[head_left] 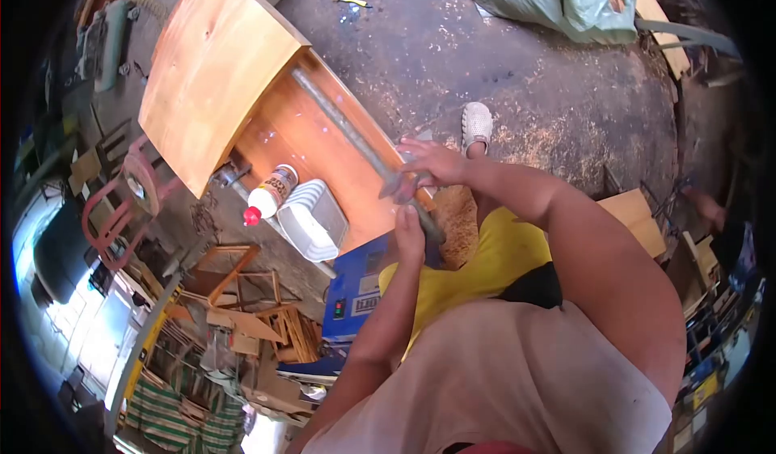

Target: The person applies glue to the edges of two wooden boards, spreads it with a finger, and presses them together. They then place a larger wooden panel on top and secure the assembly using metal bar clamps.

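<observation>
A long metal bar clamp (343, 126) lies along the edge of an orange-brown wooden panel (364, 203). My left hand (410, 234) is closed at the bar's near end, its thumb pointing up beside the jaw; its other fingers are mostly hidden. Just above it, my right hand (435, 164) holds the clamp around its sliding jaw, fingers reaching over the panel's edge. Left of my hands, a white glue bottle with a red cap (273, 191) lies next to a ribbed white container (314, 221). A second wide board (222, 66) rises at the panel's far end.
Beneath the panel stands a blue machine (356, 288) with a switch. Sawdust (459, 219) is heaped by my legs. A brush (350, 0) and a green plastic bag (558, 5) lie on the floor. A pink chair (133, 191) and wooden frames (230, 276) stand left. Another person's arm (705, 207) shows right.
</observation>
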Motion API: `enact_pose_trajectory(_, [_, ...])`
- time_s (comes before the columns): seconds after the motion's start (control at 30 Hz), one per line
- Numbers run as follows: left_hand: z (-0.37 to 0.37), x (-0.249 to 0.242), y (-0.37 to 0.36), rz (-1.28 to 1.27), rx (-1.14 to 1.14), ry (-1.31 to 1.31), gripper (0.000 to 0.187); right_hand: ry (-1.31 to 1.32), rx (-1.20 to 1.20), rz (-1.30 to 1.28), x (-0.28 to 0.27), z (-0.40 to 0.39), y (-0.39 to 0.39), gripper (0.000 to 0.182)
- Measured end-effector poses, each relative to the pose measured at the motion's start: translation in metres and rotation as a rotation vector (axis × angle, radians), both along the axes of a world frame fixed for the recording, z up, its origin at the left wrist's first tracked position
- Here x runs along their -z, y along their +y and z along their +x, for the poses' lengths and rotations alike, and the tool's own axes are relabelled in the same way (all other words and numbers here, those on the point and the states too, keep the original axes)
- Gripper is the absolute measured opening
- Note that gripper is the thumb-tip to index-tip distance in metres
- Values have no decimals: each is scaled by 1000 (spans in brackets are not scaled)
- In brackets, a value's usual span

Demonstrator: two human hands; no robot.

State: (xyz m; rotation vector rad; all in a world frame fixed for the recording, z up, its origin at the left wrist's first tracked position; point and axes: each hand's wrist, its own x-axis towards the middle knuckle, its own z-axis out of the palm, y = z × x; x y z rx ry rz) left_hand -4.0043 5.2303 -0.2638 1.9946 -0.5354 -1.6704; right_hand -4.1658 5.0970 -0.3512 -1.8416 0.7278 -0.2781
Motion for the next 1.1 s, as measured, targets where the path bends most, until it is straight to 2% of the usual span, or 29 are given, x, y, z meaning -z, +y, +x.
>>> enact_pose_trajectory(0.03, [-8, 12, 3, -60, -124, 18, 29, -46, 30, -19, -1, -2, 2, 66])
enact_pose_trajectory(0.13, [-29, 14, -10, -130, -307, 2, 28, -104, 55, -1, -8, 4, 3, 64])
enact_pose_trajectory(0.17, [-29, 19, -7, -210, -274, -19, 28, -86, 33, 3, -6, 6, 4, 62])
enact_pose_trajectory(0.4, [-37, 24, -11, -292, -412, 10, 31, -86, -20, -9, -8, 12, 2, 49])
enact_pose_trajectory(0.5, [-33, 17, -14, -272, -346, 16, 31, -87, 32, -46, -4, 15, 13, 44])
enact_pose_trajectory(0.6, [-37, 38, -4, -246, -342, -80, 32, -132, 77, -116, -4, 19, 15, 40])
enact_pose_trajectory(0.67, [-37, 51, -1, -273, -205, -359, 33, -128, 87, -91, -11, 22, 20, 40])
enact_pose_trajectory(0.8, [-43, 49, -7, -416, -203, -569, 30, -121, 147, -103, -9, 25, 18, 34])
enact_pose_trajectory(0.87, [-37, 48, 0, -156, -267, -272, 37, -134, 128, -133, -6, 25, 19, 31])
enact_pose_trajectory(1.0, [-28, 34, -6, -185, -234, -206, 38, -112, 133, -136, -4, 25, 18, 25])
enact_pose_trajectory(1.07, [-29, 37, -5, -242, -381, 13, 40, -97, 114, -127, -7, 25, 17, 23])
enact_pose_trajectory(1.1, [-30, 38, -3, -240, -387, 14, 40, -94, 110, -145, -8, 25, 16, 21])
